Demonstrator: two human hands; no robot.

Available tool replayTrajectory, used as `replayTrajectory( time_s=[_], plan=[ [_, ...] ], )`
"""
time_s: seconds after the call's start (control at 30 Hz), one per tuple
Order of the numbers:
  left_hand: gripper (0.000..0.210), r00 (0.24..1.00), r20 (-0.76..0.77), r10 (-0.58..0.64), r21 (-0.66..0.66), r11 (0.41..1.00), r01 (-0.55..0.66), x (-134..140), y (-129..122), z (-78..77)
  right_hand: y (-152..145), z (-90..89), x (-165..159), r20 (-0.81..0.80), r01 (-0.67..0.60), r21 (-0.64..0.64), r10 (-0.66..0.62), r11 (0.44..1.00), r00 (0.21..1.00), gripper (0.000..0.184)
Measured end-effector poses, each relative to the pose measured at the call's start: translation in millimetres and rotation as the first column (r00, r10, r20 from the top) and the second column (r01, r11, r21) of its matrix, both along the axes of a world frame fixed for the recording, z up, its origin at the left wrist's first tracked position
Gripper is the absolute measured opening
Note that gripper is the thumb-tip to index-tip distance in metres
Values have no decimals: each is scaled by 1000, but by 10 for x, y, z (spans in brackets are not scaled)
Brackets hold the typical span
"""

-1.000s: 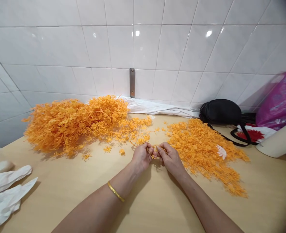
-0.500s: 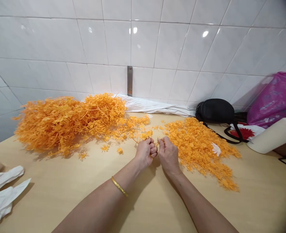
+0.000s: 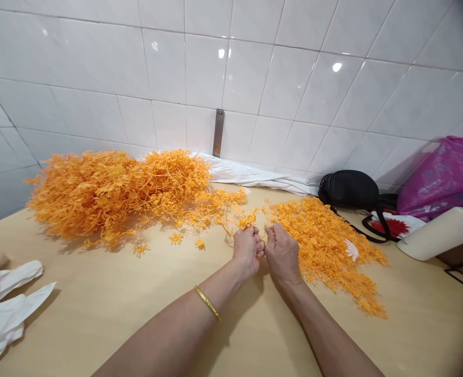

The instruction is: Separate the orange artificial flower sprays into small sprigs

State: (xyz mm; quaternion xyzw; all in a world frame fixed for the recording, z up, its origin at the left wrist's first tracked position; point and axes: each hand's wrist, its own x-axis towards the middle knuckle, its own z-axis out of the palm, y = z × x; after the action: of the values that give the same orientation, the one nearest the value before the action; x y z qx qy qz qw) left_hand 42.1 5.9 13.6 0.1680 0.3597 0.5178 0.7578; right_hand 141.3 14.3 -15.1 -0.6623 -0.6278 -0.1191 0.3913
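Observation:
My left hand (image 3: pixel 248 248), with a gold bangle above the wrist, is closed around an orange artificial flower stem (image 3: pixel 246 221); blossoms stick out above its fist. Right beside it, my right hand (image 3: pixel 282 252) is closed in a pinch, and what its fingers hold is hidden. Left of my hands lies a big tangled heap of orange artificial flower stems (image 3: pixel 117 193). To the right spreads a flatter pile of loose orange flower heads (image 3: pixel 326 241), a white flower (image 3: pixel 351 250) lying on it. A few single orange blossoms (image 3: pixel 175 239) are scattered nearer on the table.
A black bag (image 3: pixel 348 188) with a strap, a purple plastic bag (image 3: pixel 439 175) and a cream-coloured cylinder (image 3: pixel 439 234) stand at the right. White crumpled cloth or paper pieces (image 3: pixel 11 314) lie at the left edge. A white tiled wall (image 3: pixel 168 68) closes off the back.
The camera view has tilted and shifted slightly, so everything sits a little differently in the picture. Both hands stay close together, closed, in nearly the same place over the table.

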Motion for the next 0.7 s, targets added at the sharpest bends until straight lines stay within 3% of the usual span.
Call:
replayTrajectory(
  time_s=[0.1, 0.2, 0.3, 0.43, 0.6, 0.7],
  plan=[
    [18, 998, -11, -63, -54, 997, 63, -20, -76, -28, 32, 93, 264, -65, 188, 38, -185, 981, 981, 23],
    [17, 995, -25, -97, -52, 994, 96, -44, -82, -91, 8, 176, 426, -31, 217, 37, -216, 975, 976, 21],
    [11, 990, -47, -136, -5, 991, 136, -71, -40, -144, -45, 189, 443, 93, 268, -16, -265, 963, 960, 27],
    [9, 987, -5, -160, 29, 987, 160, -114, -10, -156, -93, 113, 431, 302, 395, -36, -366, 918, 880, 34],
    [12, 988, 32, -150, 43, 988, 149, -148, -6, -163, -108, 112, 434, 332, 322, 158, -357, 934, 873, 30],
    [14, 986, -5, -168, 95, 981, 168, -155, 23, -204, -103, 156, 371, 251, 134, 221, -189, 966, 949, 22]
  ],
)
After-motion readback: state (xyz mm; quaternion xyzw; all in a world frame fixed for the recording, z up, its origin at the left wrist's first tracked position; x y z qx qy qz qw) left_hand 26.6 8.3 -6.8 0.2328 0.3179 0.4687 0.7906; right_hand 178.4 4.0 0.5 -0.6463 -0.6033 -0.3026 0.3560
